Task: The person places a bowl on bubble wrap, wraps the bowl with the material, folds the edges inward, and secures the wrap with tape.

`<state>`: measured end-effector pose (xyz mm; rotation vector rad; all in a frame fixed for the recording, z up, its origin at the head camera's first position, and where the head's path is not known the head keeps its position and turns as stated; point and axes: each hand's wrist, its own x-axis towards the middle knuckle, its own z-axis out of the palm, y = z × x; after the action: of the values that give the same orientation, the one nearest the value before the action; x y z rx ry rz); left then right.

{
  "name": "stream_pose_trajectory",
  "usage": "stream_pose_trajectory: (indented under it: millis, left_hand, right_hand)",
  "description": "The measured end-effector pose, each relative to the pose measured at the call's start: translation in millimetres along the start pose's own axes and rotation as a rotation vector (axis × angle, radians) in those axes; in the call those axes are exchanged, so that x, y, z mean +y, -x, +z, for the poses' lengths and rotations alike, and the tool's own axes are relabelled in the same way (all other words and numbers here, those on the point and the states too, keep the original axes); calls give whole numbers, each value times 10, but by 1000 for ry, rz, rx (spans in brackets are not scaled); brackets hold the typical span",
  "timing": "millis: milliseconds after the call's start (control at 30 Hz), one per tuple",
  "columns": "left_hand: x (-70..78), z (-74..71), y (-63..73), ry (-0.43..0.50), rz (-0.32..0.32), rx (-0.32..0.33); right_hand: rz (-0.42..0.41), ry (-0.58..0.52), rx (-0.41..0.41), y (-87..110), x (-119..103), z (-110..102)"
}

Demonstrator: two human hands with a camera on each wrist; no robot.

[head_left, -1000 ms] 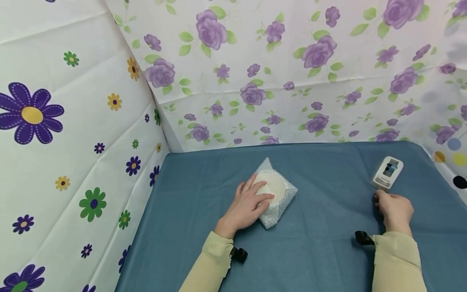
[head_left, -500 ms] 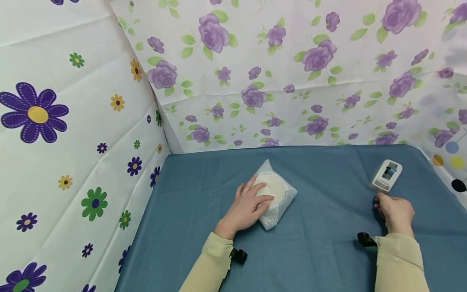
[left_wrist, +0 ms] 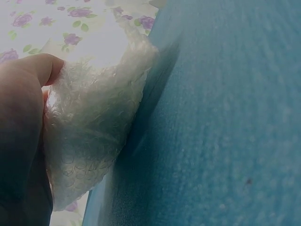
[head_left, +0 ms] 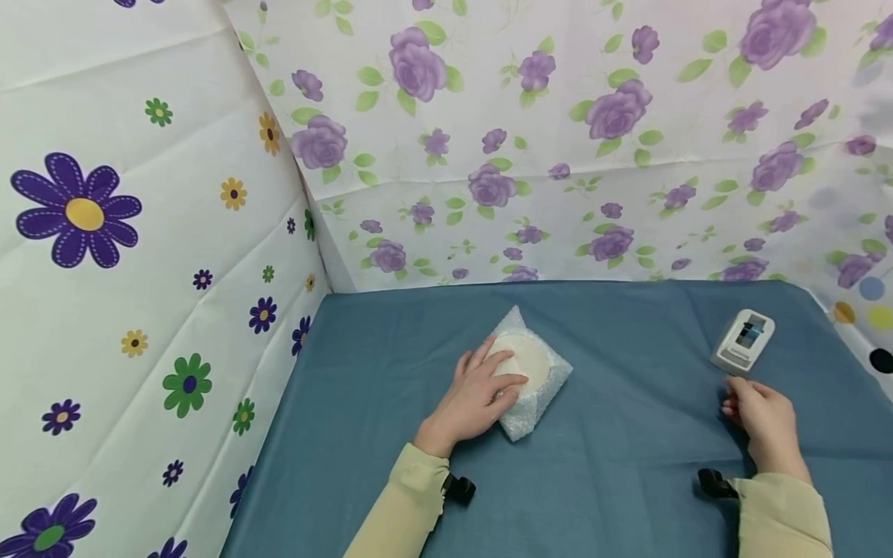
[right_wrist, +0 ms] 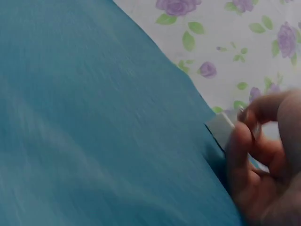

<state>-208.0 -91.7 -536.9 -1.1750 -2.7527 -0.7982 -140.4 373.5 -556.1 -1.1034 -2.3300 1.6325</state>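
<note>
A round cream-coloured object (head_left: 532, 363) shows in the middle of a bubble-wrap package (head_left: 519, 422) on the blue cloth. My left hand (head_left: 476, 394) rests on it with spread fingers, holding it down from the left; in the left wrist view the bubble wrap (left_wrist: 94, 127) stands beside that hand's thumb (left_wrist: 47, 68). On the right lies a small white tape dispenser (head_left: 743, 342) with a dark opening in its top. My right hand (head_left: 766, 418) is just in front of it, thumb and forefinger pinching a thin, shiny clear strip of tape (right_wrist: 256, 132), partly hidden by the fingers.
The blue cloth (head_left: 614, 480) covers the table. White floral sheets (head_left: 446, 116) stand along its back and left side. A black wrist camera (head_left: 459, 490) sits on the left wrist, another black camera (head_left: 716, 483) on the right.
My right hand has drawn back toward me, away from the tape dispenser, leaving a small gap. My left hand and the package stay in place; the head view shifts slightly.
</note>
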Motion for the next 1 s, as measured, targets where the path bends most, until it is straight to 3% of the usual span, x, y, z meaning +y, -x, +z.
stream_pose_trajectory:
  millis: [167, 300, 467, 633, 767, 1000]
  left_hand:
    - [-18, -15, 12, -3, -1, 6]
    - [-35, -8, 14, -25, -13, -1]
    - [-49, -14, 14, -6, -36, 11]
    - [-47, -30, 11, 16, -39, 12]
    - [-37, -33, 5, 24, -44, 0]
    - [-28, -35, -3, 22, -65, -27]
  right_hand:
    - [-205, 135, -243, 88, -81, -113]
    - [-417, 216, -470, 200, -326, -92]
    - [-647, 244, -775, 430, -788, 159]
    - [-849, 217, -1064, 668, -1180, 577]
    - [-891, 258, -1128, 844, -1372, 949]
    - [-887, 419, -1009, 970, -1494, 1497]
